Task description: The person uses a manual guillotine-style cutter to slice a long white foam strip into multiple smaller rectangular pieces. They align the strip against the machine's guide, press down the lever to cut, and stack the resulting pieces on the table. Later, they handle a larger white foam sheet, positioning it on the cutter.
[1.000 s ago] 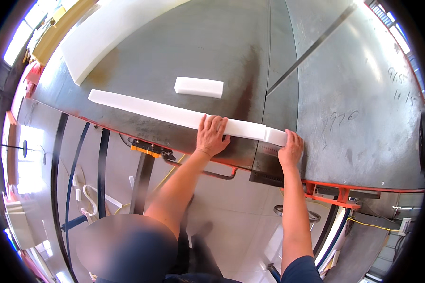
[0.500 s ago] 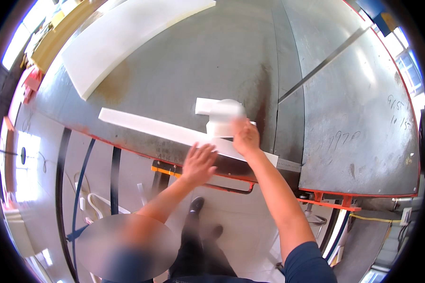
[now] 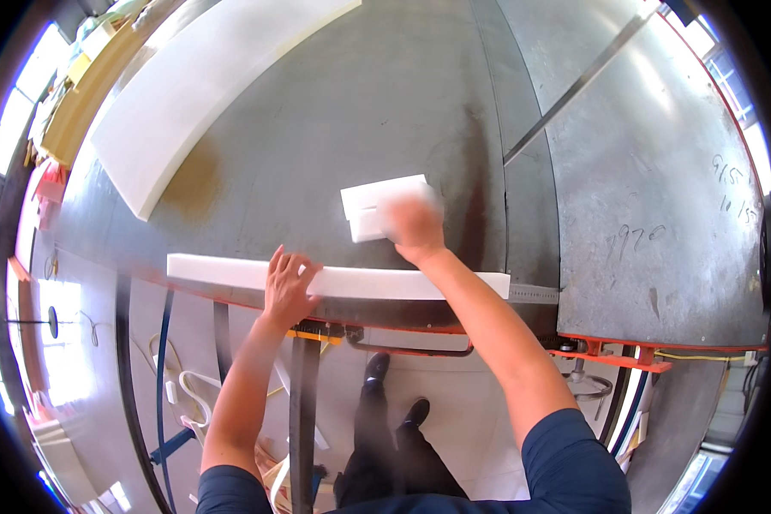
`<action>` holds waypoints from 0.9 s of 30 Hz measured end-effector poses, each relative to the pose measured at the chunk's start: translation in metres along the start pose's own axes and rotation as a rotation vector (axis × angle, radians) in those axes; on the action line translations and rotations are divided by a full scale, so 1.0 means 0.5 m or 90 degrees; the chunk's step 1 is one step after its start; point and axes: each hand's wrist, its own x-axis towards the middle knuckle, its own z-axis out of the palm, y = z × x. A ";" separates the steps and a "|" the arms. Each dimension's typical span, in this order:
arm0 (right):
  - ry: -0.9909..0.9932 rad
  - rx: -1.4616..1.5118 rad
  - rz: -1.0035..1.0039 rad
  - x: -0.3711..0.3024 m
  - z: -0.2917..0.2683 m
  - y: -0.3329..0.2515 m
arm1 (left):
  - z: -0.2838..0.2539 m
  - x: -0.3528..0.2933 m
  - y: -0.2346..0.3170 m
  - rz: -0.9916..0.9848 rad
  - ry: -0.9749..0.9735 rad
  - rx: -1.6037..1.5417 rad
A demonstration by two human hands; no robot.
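A long white foam strip (image 3: 377,281) lies along the near edge of the grey metal table. My left hand (image 3: 289,284) rests on its left part, fingers spread across the top, thumb apart at the near side. Beyond the strip, two small white foam blocks lie against each other: a far block (image 3: 377,193) and a nearer block (image 3: 365,226). My right hand (image 3: 416,230) is closed at the right end of the nearer block; its fingertips are blurred. My right forearm crosses above the strip's right part.
A large white foam slab (image 3: 171,111) lies at the table's far left. A thin metal bar (image 3: 582,90) slants across the right side. A ruler scale (image 3: 533,294) continues past the strip's right end. Below the front edge are a red rail (image 3: 411,349) and a dark post (image 3: 303,420).
My left hand has slid left along the strip, which now lies straighter along the edge. My right hand and the nearer block have moved left; the far block has turned slightly.
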 end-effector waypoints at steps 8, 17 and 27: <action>0.196 -0.002 0.042 0.057 0.080 0.035 | 0.071 0.082 0.086 0.034 0.007 -0.120; 0.190 -0.010 0.290 -0.359 -0.143 0.163 | 0.119 0.177 0.201 0.055 -0.016 -0.148; 0.072 -0.074 0.312 -0.500 -0.178 0.255 | 0.140 0.218 0.250 0.082 -0.051 -0.140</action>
